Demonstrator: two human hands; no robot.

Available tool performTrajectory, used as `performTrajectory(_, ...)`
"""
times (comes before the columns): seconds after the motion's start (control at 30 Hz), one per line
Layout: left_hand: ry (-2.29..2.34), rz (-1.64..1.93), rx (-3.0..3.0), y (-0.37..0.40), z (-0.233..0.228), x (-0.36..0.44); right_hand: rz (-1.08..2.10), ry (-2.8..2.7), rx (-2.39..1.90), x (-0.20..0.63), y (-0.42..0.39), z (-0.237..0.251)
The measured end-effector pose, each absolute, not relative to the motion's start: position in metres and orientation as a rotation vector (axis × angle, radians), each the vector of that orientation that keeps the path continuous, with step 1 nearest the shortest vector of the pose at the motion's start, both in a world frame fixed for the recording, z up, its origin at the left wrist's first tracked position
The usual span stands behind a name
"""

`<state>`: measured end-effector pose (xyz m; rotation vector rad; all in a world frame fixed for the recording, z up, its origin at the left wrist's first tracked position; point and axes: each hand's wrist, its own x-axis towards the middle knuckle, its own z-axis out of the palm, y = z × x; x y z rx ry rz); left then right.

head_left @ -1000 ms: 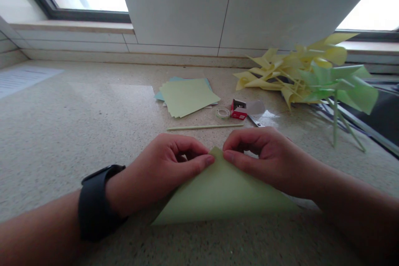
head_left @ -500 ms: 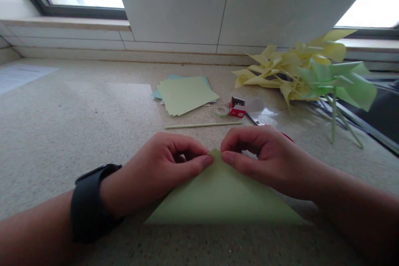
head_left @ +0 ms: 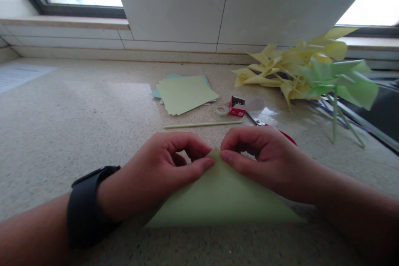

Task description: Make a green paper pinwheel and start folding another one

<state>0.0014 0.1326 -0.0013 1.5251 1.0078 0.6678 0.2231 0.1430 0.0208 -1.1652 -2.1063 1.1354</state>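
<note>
A light green sheet of paper (head_left: 224, 199), folded over into a triangle, lies in front of me with its tip pointing away and its long folded edge toward me. My left hand (head_left: 174, 160) pinches the left side of the tip between thumb and fingers. On the tip's right side, my right hand (head_left: 262, 153) pinches the paper in the same way, close to the left fingertips. A thin pale green paper stick (head_left: 202, 125) rests on the counter just beyond both hands. Red-handled scissors (head_left: 256, 119) lie partly hidden behind my right hand.
Several green and blue paper sheets (head_left: 187, 93) are stacked at the back. A roll of tape (head_left: 221, 110) sits beside a small red box (head_left: 237, 107). Yellow paper pinwheels (head_left: 274, 66) and a green pinwheel (head_left: 355, 85) lie at the right. A printed page (head_left: 25, 75) is at far left.
Both hands stay at the paper's tip. The left fingers have shifted slightly, with the thumb and index finger a little farther apart. The folded edge has moved slightly.
</note>
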Motion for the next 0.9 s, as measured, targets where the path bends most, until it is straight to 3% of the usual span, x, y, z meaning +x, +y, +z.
performTrajectory(0.9, 0.966, 0.755, 1.54, 0.1308, -0.0025, 0.001, 1.142, -2.071, -1.127, 0.2228, 0.1414, 0.0212)
